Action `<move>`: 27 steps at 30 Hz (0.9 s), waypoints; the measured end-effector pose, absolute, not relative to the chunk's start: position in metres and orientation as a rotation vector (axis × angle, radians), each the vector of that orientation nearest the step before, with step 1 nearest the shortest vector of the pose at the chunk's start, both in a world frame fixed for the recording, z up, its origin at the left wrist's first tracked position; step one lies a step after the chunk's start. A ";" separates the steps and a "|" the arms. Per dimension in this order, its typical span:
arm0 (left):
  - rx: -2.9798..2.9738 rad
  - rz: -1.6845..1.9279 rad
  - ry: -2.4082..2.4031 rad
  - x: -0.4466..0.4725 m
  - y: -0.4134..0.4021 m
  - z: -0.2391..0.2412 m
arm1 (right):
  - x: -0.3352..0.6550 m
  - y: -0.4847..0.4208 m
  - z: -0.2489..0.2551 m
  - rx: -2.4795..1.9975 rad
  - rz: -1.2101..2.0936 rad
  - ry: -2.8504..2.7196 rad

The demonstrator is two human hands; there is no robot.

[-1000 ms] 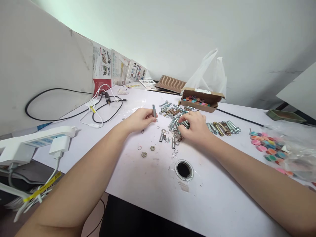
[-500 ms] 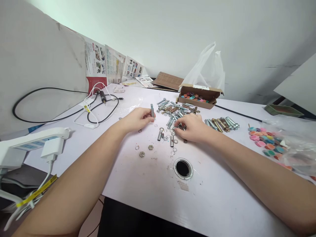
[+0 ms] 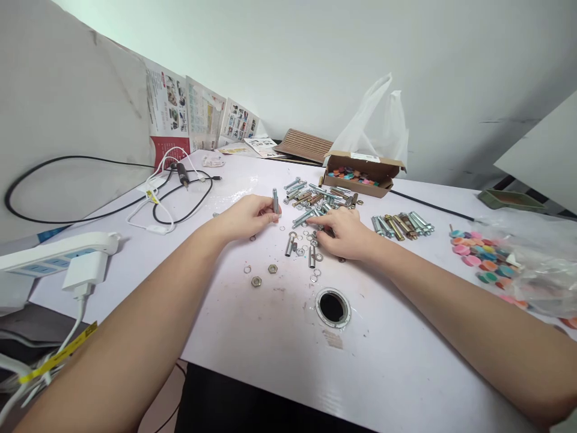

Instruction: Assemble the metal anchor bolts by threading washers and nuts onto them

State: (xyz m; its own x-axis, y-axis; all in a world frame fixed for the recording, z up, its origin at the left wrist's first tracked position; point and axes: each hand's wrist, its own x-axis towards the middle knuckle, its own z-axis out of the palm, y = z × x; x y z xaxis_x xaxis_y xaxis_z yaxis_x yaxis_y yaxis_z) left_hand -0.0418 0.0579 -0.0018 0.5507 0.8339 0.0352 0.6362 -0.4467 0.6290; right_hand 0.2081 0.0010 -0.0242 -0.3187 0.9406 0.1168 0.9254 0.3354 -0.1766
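Left hand (image 3: 260, 214) is pinching an upright bolt (image 3: 275, 201) mid-frame; right hand (image 3: 341, 232) is over the bolt pile (image 3: 315, 198) just right of center, can't tell if it's gripping anything. One sloppy sweep could knock loose washers (image 3: 315, 275) down that hole (image 3: 332, 308), lower center.

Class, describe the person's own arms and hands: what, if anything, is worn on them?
The left forearm and right forearm are bare, with no sleeve, watch or band in view. The left hand and right hand are ungloved; no markings stand out.
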 end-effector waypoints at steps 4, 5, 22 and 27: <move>2.225 0.441 1.160 -0.043 0.057 -0.002 | 0.206 0.003 -0.027 -1.711 0.063 -2.423; 2.231 0.438 1.157 -0.043 0.057 -0.002 | 0.206 0.003 -0.028 -1.719 0.040 -2.431; 2.341 0.326 1.033 -0.032 0.048 -0.005 | 0.199 0.008 -0.018 -1.900 0.463 -2.179; 2.358 0.284 1.002 -0.028 0.041 -0.002 | 0.199 -0.002 0.003 -1.727 0.762 -1.987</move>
State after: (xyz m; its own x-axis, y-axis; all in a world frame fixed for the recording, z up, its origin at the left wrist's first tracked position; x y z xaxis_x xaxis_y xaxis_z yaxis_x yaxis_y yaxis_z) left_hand -0.0281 0.0415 -0.0017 0.6986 0.7152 -0.0214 0.5974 -0.5665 0.5677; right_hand 0.1991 -0.0018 0.0026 -0.1583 0.9859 -0.0539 0.7689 0.0888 -0.6332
